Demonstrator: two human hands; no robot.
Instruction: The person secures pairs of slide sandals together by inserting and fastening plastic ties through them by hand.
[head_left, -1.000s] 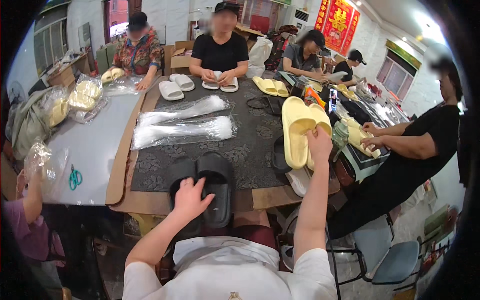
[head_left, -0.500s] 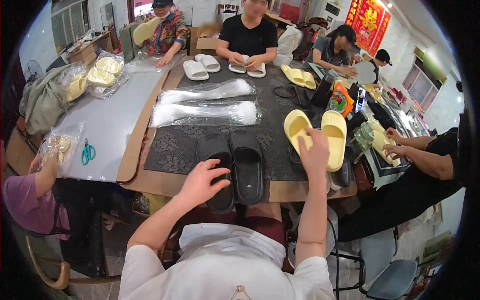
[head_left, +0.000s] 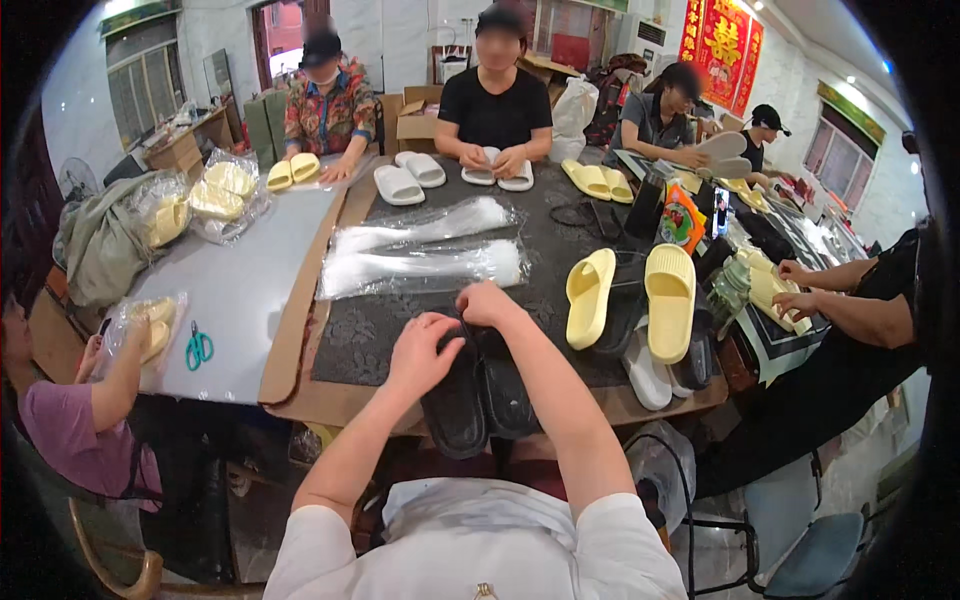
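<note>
**Two Hands at the Black Slippers**

The black slippers [head_left: 508, 398] are lying side by side at the near edge of the table [head_left: 335, 398], and their heels are poking out past it. The left hand [head_left: 420, 352] is staying by the left slipper's far end, and its thumb and fingers are standing apart. The right hand [head_left: 490, 303] is reaching across to the far end too. Its fingers are bending down, but I cannot tell if they are pinching anything, because the tips are hiding.

To the right, two yellow slippers [head_left: 670, 310] are sitting near, and a white slipper [head_left: 645, 375] is peeking out between them. Past the hands, clear bags of white strands [head_left: 425, 268] are lying on the dark mat [head_left: 350, 345]. Beyond these, a person in black [head_left: 495, 105] is touching white slippers. On the left, green scissors [head_left: 199, 347] are lying on the grey table [head_left: 250, 290].
</note>
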